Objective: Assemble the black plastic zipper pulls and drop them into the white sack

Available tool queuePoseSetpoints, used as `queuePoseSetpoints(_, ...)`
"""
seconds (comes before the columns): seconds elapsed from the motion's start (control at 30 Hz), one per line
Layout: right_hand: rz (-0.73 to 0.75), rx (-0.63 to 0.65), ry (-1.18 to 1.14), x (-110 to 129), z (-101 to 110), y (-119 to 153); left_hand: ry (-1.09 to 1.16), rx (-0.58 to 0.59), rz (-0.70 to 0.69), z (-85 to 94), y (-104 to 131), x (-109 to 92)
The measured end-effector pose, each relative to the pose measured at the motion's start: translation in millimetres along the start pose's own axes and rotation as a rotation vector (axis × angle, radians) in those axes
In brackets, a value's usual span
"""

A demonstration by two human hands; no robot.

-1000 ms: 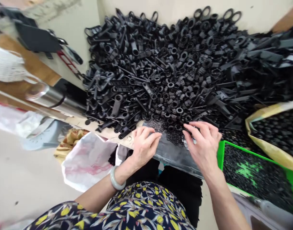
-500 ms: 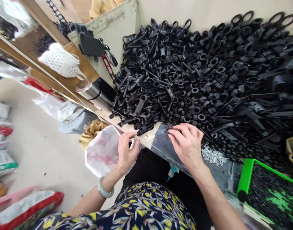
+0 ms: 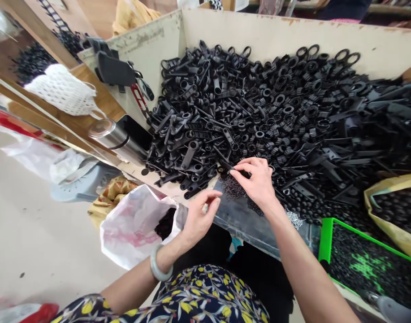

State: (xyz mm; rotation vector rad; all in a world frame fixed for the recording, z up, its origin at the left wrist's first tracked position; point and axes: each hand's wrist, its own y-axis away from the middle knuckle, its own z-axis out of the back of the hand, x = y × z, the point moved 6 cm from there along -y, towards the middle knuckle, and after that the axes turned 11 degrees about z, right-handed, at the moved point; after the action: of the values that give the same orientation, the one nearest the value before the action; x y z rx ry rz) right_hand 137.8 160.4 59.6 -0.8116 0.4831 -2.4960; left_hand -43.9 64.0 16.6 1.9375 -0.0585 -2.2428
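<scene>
My right hand [image 3: 255,181] is closed, thumb and index finger pinching the end of a slim black plastic part [image 3: 223,158] at the front of a big heap of black plastic parts [image 3: 245,107]. Just below those fingertips lies a small pile of dark screws [image 3: 234,188] on the grey bench top [image 3: 239,224]. My left hand [image 3: 202,213] hovers over the bench's front edge, lower and to the left. Its fingers are curled, with thumb and index tips slightly apart and nothing visible between them. A white plastic bag [image 3: 124,224] hangs open beside my left wrist, dark pieces inside.
A steel flask [image 3: 106,134] and a phone [image 3: 134,130] lie on the left of the bench. Silvery pins [image 3: 294,219] are by my right forearm. A green-rimmed tray [image 3: 326,237] and a yellow sack [image 3: 393,184] stand at right. Wooden walls [image 3: 292,33] enclose the heap.
My right hand has gone from the dark screws to a slim black part at the heap's edge. My left hand has moved away from the bag's mouth, rightward. The view has tilted up.
</scene>
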Motion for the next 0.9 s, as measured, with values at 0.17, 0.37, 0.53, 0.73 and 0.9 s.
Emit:
queuePoseSetpoints(0.17,0.248,0.041,0.115,38.3,32.4,29.9,0.678,0.39,0.603,-51.3,-18.0,0.7)
queuePoseSetpoints(0.37,0.287,0.089,0.11,75.9,37.0,109.8,0.649,0.467,0.715,-61.0,-3.3,10.0)
queuePoseSetpoints(0.53,0.05,0.043,0.063,43.6,62.6,157.9,0.333,0.446,0.6,-50.0,10.7,21.7)
queuePoseSetpoints(0.73,-0.035,0.041,0.157,10.2,59.2,158.9,0.222,0.366,0.492,-38.2,7.5,12.8)
queuePoseSetpoints(0.9,0.002,0.029,0.282,9.8,28.1,122.1,0.232,0.388,0.503,-37.8,8.1,6.9)
